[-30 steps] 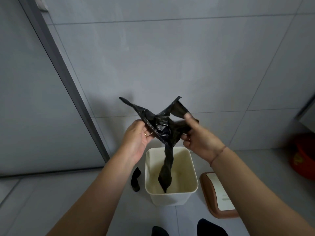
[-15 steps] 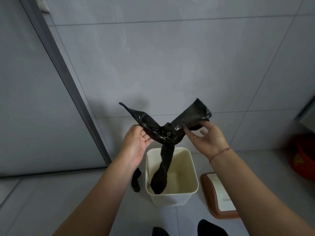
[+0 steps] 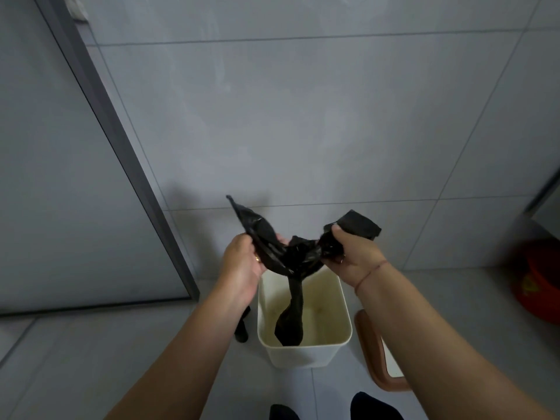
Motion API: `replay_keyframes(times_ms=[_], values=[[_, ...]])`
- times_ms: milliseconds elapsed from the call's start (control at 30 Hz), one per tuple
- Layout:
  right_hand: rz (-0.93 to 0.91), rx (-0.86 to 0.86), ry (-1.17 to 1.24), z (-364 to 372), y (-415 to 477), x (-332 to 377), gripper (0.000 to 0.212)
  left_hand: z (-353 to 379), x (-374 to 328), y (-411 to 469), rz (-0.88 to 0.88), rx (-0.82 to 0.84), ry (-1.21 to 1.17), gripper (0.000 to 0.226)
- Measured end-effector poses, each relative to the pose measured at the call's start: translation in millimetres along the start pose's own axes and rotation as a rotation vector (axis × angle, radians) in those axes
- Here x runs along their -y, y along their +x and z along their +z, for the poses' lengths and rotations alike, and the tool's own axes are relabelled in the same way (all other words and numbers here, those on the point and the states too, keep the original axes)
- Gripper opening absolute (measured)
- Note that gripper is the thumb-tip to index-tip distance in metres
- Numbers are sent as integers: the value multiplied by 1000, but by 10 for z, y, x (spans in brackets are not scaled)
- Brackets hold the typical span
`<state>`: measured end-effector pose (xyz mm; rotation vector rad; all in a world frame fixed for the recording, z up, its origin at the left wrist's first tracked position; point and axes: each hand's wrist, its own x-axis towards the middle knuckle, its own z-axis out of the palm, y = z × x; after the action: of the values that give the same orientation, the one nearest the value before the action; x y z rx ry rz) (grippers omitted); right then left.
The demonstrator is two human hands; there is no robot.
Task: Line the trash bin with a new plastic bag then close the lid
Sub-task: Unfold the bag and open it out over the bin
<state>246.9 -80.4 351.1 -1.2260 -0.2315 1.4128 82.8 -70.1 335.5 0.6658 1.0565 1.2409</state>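
Note:
A black plastic bag is stretched between both hands above the bin, still crumpled, with one twisted tail hanging down into the opening. My left hand grips the bag's left flap and my right hand grips its right flap. The cream rectangular trash bin stands on the floor below, with no liner over its rim. Its brown-rimmed lid lies flat on the floor to the right of the bin, partly hidden by my right forearm.
A small black item lies on the floor left of the bin. A grey-framed glass panel runs down the left. A red basin sits at the right edge. Grey tiled wall rises behind; my dark-socked feet are at the bottom.
My hands have spread farther apart, pulling the bag's top wider. My right hand has closed around the right flap, which it held loosely before. The hanging tail has shifted slightly inside the bin.

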Motion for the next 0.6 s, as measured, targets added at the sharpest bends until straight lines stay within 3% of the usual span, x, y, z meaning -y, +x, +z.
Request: replay_keyframes(times_ms=[100,233,433,600], values=[[127,42,125,-93,66,89,19,-146,-44,171,-46,-186,-88,27],[138,29,156,-128,91,56,25,-142,-35,271,-52,-311,-132,26],[-82,128,166,-227,147,171,21,-389,-70,423,148,-389,81,30],[-30,285,339,-232,166,261,42,-510,-18,428,116,-389,33,28]])
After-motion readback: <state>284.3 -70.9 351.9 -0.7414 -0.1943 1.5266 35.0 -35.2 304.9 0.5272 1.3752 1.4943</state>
